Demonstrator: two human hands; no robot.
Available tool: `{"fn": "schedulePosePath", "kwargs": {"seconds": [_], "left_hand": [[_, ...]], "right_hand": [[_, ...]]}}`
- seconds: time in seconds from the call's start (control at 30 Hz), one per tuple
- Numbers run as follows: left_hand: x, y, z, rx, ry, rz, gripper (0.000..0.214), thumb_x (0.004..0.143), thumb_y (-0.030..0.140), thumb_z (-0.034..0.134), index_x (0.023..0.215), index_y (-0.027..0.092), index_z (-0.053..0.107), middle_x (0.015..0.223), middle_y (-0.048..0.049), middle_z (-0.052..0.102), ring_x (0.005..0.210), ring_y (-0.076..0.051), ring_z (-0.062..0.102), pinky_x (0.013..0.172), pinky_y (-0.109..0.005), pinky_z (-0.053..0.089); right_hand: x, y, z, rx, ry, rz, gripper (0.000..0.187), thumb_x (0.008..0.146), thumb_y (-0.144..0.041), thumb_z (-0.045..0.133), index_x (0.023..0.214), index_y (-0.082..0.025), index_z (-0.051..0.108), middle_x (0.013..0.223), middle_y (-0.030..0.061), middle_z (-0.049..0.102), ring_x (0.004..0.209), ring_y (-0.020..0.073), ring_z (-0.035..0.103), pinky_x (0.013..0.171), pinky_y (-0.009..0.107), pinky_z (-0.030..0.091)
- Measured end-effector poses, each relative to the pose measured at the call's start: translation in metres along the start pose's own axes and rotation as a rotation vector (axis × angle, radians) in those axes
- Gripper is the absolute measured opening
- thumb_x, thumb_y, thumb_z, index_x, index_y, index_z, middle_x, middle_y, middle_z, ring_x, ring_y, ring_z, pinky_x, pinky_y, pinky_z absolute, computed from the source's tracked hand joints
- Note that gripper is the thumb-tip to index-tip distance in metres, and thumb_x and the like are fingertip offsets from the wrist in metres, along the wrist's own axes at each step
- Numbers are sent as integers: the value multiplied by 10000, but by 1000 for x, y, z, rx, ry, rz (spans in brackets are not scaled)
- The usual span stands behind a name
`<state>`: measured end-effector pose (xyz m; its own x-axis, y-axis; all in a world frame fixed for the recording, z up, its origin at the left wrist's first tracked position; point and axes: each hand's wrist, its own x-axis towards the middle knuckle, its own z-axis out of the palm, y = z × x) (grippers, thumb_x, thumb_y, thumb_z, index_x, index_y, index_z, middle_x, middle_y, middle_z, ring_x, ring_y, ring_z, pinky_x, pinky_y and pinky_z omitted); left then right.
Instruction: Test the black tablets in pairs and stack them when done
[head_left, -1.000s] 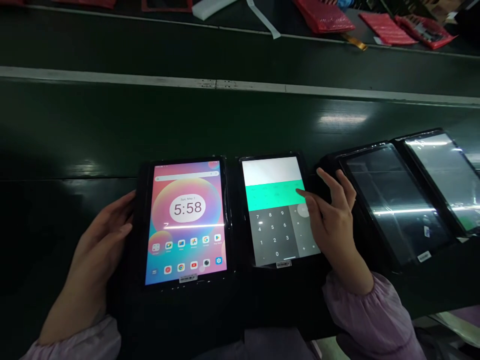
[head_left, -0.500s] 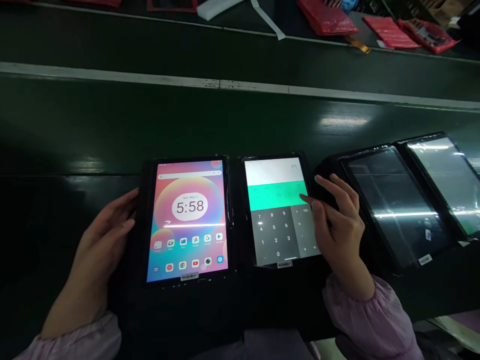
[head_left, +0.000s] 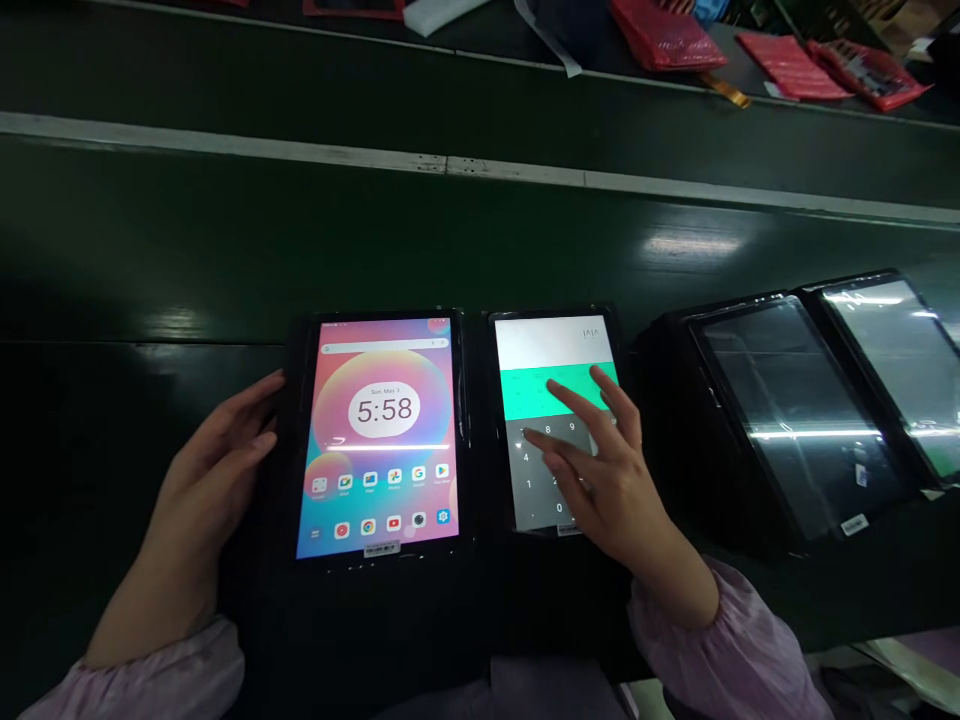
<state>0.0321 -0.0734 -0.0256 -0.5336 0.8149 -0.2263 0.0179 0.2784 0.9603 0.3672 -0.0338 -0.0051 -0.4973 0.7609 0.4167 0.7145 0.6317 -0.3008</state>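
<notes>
A lit tablet (head_left: 381, 440) shows a colourful home screen with the clock at 5:58. My left hand (head_left: 214, 470) rests along its dark left edge, thumb and fingers apart; where the fingertips meet the edge is too dark to make out. To the right is a second tablet (head_left: 551, 340) showing a calculator with a white display strip, a green band and dark number keys. Over its screen, my right hand (head_left: 604, 465) is open with fingers spread, the index fingertip at the 7 key. The hand hides part of the lower right keys. Each tablet has a small label at its bottom edge.
Two more tablets lean at the right: one with a dark screen (head_left: 795, 400), one with a pale screen (head_left: 885, 350). Behind a metal strip (head_left: 510, 172), red bubble-wrap pouches (head_left: 667, 35) and white foam (head_left: 442, 12) lie on the far dark green surface.
My right hand has moved left and down across the calculator, from the green band to the 7 key. The characters on its display have changed. My left hand stays at the tablet's edge.
</notes>
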Motion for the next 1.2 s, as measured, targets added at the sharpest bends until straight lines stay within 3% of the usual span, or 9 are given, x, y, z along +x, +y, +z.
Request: {"fn": "schedulePosePath", "kwargs": {"seconds": [0.1, 0.23, 0.33, 0.53, 0.63, 0.77, 0.97, 1.07, 1.2], "left_hand": [[-2, 2, 2, -1, -17, 10, 667, 634, 610, 990, 1213, 322, 828, 1437, -40, 757, 1481, -424, 574, 1285, -591, 436], [-8, 6, 5, 23, 6, 42, 611, 726, 601, 945, 1262, 337, 816, 1462, -25, 743, 1482, -398, 578, 1314, -581, 396], [-7, 6, 6, 4, 16, 51, 648, 643, 623, 992, 1202, 332, 837, 1415, -30, 769, 1479, -394, 582, 1299, -577, 424], [7, -3, 1, 26, 44, 42, 796, 466, 716, 1019, 1099, 269, 835, 1369, -85, 783, 1474, -452, 565, 1236, -649, 481], [6, -3, -1, 19, 20, 49, 720, 561, 654, 1013, 1152, 285, 832, 1399, -73, 770, 1478, -435, 567, 1251, -626, 472], [-2, -1, 5, 11, 24, 47, 543, 712, 505, 960, 1197, 301, 826, 1412, -48, 766, 1467, -398, 587, 1264, -553, 472], [3, -10, 17, 62, 186, 45, 386, 837, 489, 776, 1147, 258, 778, 1332, -62, 779, 1352, -367, 667, 1217, -552, 505], [11, -19, 14, 92, 108, 153, 376, 889, 482, 715, 1176, 240, 741, 1387, -86, 738, 1447, -348, 589, 1295, -511, 406], [19, -35, -5, 199, -126, 232, 609, 910, 508, 711, 1454, 255, 605, 1635, -119, 535, 1634, -365, 345, 1361, -530, 255]], "right_hand": [[1, 1, -1, -17, 24, 22, 321, 1111, -259, 523, 1112, -258, 844, 1490, 70, 699, 1588, 384, 424, 1148, 640, 563], [-2, 25, -11, -57, 190, 193, 305, 1095, -229, 556, 1078, -269, 858, 1411, 66, 744, 1467, 355, 579, 1098, 596, 607], [-6, 43, -12, -67, 229, 292, 309, 1108, -273, 547, 1096, -263, 856, 1405, 91, 744, 1381, 337, 654, 1021, 556, 656], [-9, 47, -2, -127, 223, 272, 364, 1130, -329, 500, 1113, -250, 855, 1444, 108, 718, 1485, 388, 542, 1126, 683, 554], [-8, 44, 0, -109, 170, 229, 350, 1128, -319, 500, 1171, -277, 844, 1544, 79, 652, 1573, 400, 426, 1188, 731, 476], [-9, 46, -2, -125, 204, 262, 342, 1124, -312, 508, 1138, -285, 849, 1488, 70, 692, 1540, 385, 473, 1174, 702, 504], [-6, 43, -1, -109, 168, 219, 351, 1129, -320, 495, 1182, -283, 841, 1537, 81, 653, 1577, 402, 431, 1189, 734, 480], [2, 28, -3, -91, 189, 215, 313, 1114, -283, 536, 1168, -296, 844, 1492, 65, 690, 1561, 392, 460, 1168, 696, 519], [15, -5, -1, -7, 194, 134, 320, 1101, -204, 534, 1170, -278, 838, 1462, 66, 709, 1523, 353, 520, 1153, 603, 562]]}}
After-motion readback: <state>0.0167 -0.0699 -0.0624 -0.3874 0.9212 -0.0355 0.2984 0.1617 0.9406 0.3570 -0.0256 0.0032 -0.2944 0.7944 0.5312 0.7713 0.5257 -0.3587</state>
